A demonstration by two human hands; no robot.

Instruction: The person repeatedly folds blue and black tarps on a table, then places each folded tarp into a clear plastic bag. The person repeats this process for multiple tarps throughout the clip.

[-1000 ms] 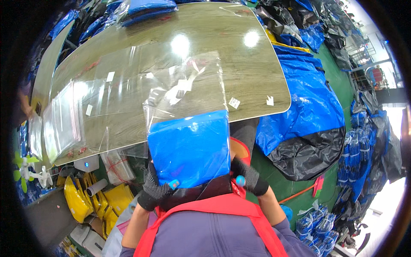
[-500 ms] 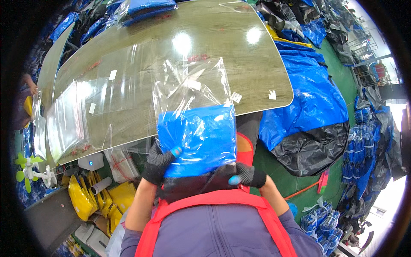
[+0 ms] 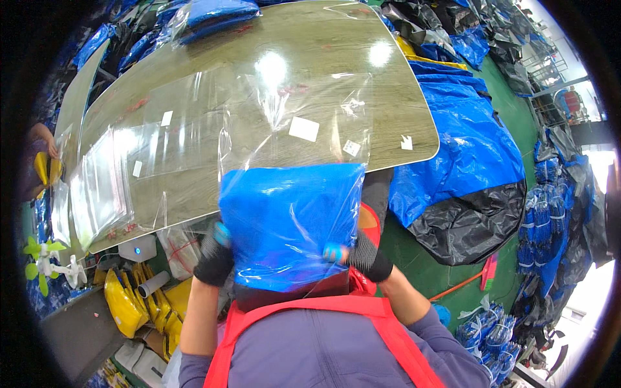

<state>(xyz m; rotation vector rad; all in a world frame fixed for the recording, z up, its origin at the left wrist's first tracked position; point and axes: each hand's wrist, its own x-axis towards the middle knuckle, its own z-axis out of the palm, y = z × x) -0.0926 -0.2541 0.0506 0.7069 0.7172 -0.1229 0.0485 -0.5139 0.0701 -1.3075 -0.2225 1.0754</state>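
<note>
A folded blue tarpaulin piece lies inside a clear plastic bag right in front of my chest. The bag's loose upper part reaches over the table edge and bears a white label. My left hand, in a dark glove with light blue fingertips, grips the bag's left side, a little blurred. On the right side my gloved right hand is closed on the bag, thumb on the front face and other fingers hidden behind.
Flat clear bags lie on the left of the wood-patterned table. A large blue and black tarpaulin item spreads at the right. Yellow folded items and a small green fan stand lower left. Another person's hand shows far left.
The bag's upper part has spread flatter and wider. The blue piece has shifted lower, covering the dark part below it. My left hand has moved out to the bag's left edge.
</note>
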